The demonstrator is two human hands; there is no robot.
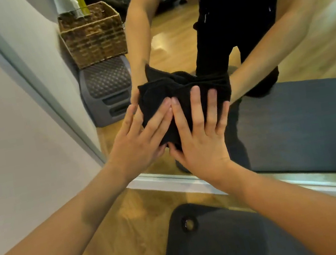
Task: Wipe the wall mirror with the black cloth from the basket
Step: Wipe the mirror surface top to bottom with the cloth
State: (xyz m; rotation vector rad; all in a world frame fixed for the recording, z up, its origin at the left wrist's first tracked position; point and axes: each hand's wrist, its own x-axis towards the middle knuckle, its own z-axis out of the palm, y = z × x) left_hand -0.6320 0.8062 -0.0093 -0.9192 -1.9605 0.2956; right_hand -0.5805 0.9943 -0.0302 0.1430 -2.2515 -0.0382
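- Left hand (136, 146) and right hand (200, 142): side by side, fingers straight and spread, pressing flat on the black cloth (182, 100).
- Black cloth: bunched, held against the lower part of the wall mirror (283, 52).
- Wicker basket (92, 34): seen as a reflection, upper left, on a grey step (108, 93).
- Dark mat (226, 244): on the wooden floor (118, 235) below.

Bunched black cloth (182, 98) flat against lower wall mirror (282, 45)

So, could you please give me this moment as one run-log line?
phase: wiping | black cloth: pressed flat on wall mirror | left hand: open on cloth | right hand: open on cloth
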